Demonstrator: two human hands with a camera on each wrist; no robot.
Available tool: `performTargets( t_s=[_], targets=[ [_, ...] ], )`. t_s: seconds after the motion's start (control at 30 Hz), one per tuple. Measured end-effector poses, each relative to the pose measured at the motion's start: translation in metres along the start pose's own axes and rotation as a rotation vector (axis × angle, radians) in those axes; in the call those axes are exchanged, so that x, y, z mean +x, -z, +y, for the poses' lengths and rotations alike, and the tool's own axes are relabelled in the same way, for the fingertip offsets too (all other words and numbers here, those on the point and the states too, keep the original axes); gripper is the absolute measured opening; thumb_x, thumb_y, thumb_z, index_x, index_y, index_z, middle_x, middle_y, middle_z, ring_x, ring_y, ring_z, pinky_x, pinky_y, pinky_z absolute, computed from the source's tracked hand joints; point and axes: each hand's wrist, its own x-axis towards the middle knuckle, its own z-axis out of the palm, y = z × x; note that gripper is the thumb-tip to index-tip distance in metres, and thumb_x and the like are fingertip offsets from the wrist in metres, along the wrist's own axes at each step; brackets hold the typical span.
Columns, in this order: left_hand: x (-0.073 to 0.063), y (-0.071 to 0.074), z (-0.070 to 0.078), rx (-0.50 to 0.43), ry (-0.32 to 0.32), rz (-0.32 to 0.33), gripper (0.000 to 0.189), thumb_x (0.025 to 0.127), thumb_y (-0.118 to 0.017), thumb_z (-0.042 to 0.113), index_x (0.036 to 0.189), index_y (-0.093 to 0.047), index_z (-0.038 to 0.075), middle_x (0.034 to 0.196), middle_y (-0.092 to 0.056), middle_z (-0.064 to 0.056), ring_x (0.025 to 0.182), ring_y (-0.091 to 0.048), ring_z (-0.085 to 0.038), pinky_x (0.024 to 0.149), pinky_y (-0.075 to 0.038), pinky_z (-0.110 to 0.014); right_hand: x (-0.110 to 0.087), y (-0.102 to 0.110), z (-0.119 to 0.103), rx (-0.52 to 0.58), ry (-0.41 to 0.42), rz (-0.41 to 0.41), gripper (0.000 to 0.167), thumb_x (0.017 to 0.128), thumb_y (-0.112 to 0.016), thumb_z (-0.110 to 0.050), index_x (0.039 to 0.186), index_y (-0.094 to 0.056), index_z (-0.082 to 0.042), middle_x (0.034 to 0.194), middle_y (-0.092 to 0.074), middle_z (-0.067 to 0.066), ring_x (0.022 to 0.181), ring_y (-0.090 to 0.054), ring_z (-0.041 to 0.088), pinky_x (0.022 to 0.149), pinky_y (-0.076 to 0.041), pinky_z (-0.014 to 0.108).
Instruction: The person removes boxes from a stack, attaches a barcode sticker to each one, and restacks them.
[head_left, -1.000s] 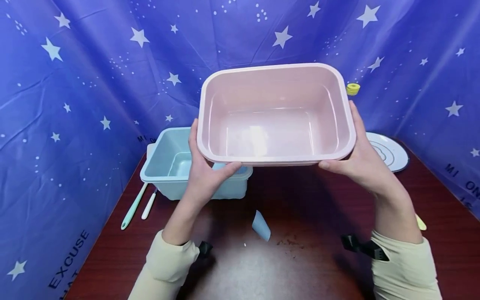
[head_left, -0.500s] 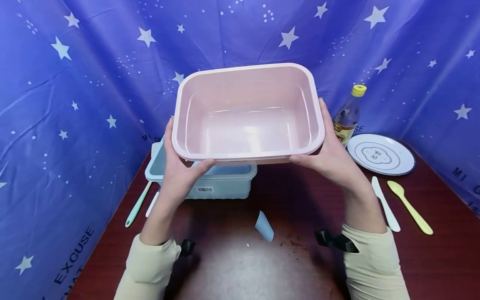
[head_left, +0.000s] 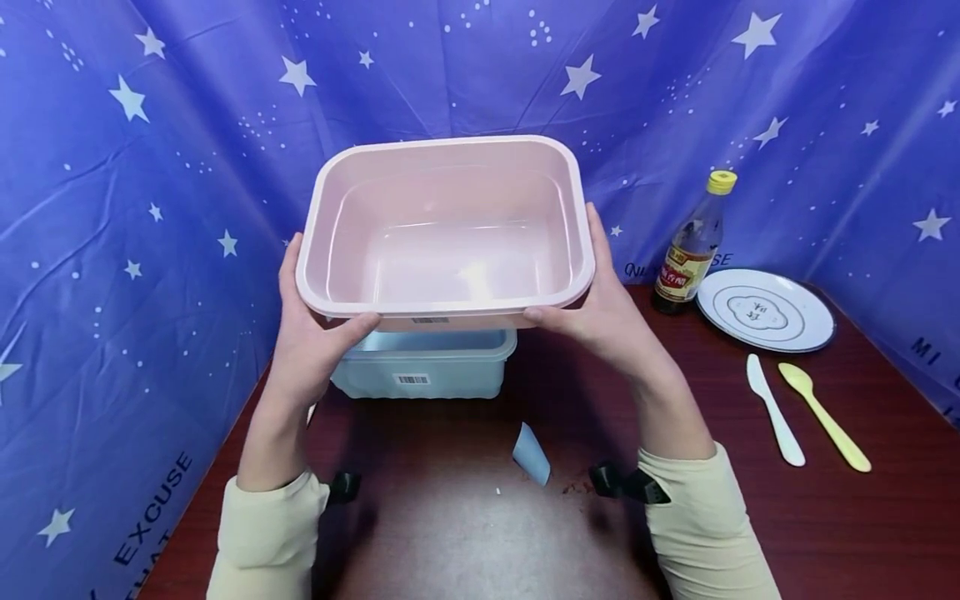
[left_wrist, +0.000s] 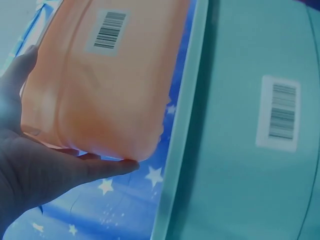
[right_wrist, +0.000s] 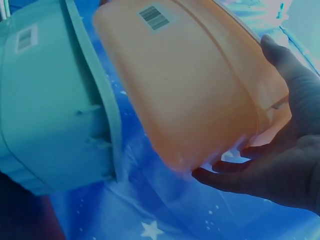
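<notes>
Held up in front of me, a pink plastic basin [head_left: 450, 258] tilts its open side toward the head camera, and nothing lies in it. My left hand [head_left: 307, 350] grips its left end, thumb on the near rim and fingers around the side. At the right end my right hand [head_left: 600, 308] holds it the same way. Behind and below stands a light blue basin [head_left: 450, 371] on the table, partly hidden by the pink one. The left wrist view shows the barcode label [left_wrist: 110, 31] on the pink basin's outer wall, with the blue basin [left_wrist: 240, 165] close beside it.
On the right are a bottle [head_left: 686, 250] with a yellow cap, a white plate [head_left: 765, 310], a white knife [head_left: 775, 410] and a yellow spoon [head_left: 825, 417]. A curled blue piece [head_left: 531, 454] lies mid-table [head_left: 450, 533]. A starry blue curtain [head_left: 465, 67] surrounds the table.
Both hands have carried the pink basin leftward until it hides the back of the blue basin. The bottle, plate, knife and spoon on the right have come fully into view.
</notes>
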Motion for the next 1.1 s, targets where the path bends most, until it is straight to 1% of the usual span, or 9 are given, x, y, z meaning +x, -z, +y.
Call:
performTargets(
  t_s=[0.1,0.2,0.37,0.53,0.6,0.7,0.77,0.93,1.1],
  targets=[
    [0.0,0.007,0.005,-0.015,0.025,0.01,0.11,0.078,-0.073,-0.014,0.16,-0.009,0.024,0.158,-0.027,-0.011,0.136,-0.035,-0.041,0.093,-0.052,-0.028,0.001,-0.01,0.005,0.03,0.019,-0.009,0.125,0.072,-0.088,0.0,0.161,-0.005,-0.027,0.158,-0.027,0.013,0.133,-0.041,0.045,0.102,-0.048,0.047],
    [-0.001,0.017,0.008,-0.003,0.046,0.011,0.11,0.079,-0.072,-0.015,0.16,-0.008,0.025,0.157,-0.026,-0.012,0.136,-0.035,-0.039,0.093,-0.051,-0.026,0.001,-0.02,0.01,0.037,0.025,-0.015,0.125,0.073,-0.087,-0.002,0.162,-0.003,-0.028,0.158,-0.027,0.013,0.132,-0.042,0.045,0.101,-0.048,0.047],
    [-0.002,0.031,0.011,0.031,0.051,0.003,0.112,0.077,-0.072,-0.016,0.16,-0.008,0.024,0.158,-0.024,-0.012,0.136,-0.033,-0.04,0.09,-0.052,-0.023,-0.001,-0.033,0.015,0.048,0.021,-0.019,0.124,0.074,-0.087,-0.004,0.161,-0.001,-0.027,0.158,-0.028,0.01,0.133,-0.042,0.045,0.102,-0.046,0.051],
    [-0.002,0.039,0.012,0.029,0.077,0.005,0.113,0.078,-0.073,-0.015,0.16,-0.007,0.026,0.158,-0.024,-0.013,0.136,-0.033,-0.04,0.091,-0.052,-0.024,-0.003,-0.042,0.017,0.022,-0.035,0.001,0.127,0.075,-0.085,-0.002,0.161,0.006,-0.026,0.163,-0.021,0.009,0.136,-0.04,0.042,0.106,-0.041,0.053],
    [-0.003,0.042,0.013,0.043,0.088,0.008,0.113,0.078,-0.074,-0.014,0.16,-0.007,0.026,0.157,-0.024,-0.012,0.136,-0.034,-0.038,0.091,-0.051,-0.023,-0.004,-0.045,0.018,0.01,-0.061,0.005,0.128,0.076,-0.084,-0.002,0.161,0.009,-0.026,0.164,-0.019,0.009,0.136,-0.041,0.041,0.107,-0.041,0.051],
    [-0.003,0.046,0.012,0.063,0.095,0.003,0.113,0.078,-0.074,-0.014,0.16,-0.007,0.025,0.157,-0.023,-0.012,0.135,-0.034,-0.037,0.091,-0.05,-0.022,-0.005,-0.048,0.021,0.001,-0.079,0.002,0.128,0.077,-0.083,-0.002,0.161,0.01,-0.027,0.164,-0.021,0.009,0.135,-0.043,0.041,0.106,-0.042,0.05],
    [-0.002,0.049,0.01,0.08,0.097,-0.004,0.113,0.078,-0.074,-0.013,0.161,-0.006,0.024,0.157,-0.023,-0.012,0.135,-0.034,-0.036,0.09,-0.05,-0.021,-0.005,-0.048,0.022,-0.02,-0.086,0.005,0.128,0.077,-0.083,-0.004,0.161,0.011,-0.028,0.163,-0.022,0.009,0.135,-0.043,0.041,0.108,-0.04,0.051],
    [0.001,0.052,0.004,0.103,0.117,-0.022,0.113,0.079,-0.074,-0.011,0.161,-0.004,0.023,0.158,-0.023,-0.013,0.136,-0.033,-0.036,0.09,-0.05,-0.021,-0.005,-0.049,0.027,-0.072,-0.101,0.014,0.128,0.078,-0.085,-0.011,0.161,0.011,-0.026,0.165,-0.019,0.009,0.138,-0.04,0.037,0.114,-0.031,0.05],
    [0.002,0.057,-0.001,0.121,0.136,-0.03,0.11,0.08,-0.074,-0.011,0.16,-0.004,0.021,0.157,-0.022,-0.014,0.136,-0.033,-0.037,0.09,-0.049,-0.02,-0.004,-0.05,0.033,-0.116,-0.119,0.008,0.128,0.078,-0.086,-0.019,0.161,0.01,-0.025,0.166,-0.017,0.009,0.141,-0.037,0.03,0.118,-0.025,0.043]
  ],
)
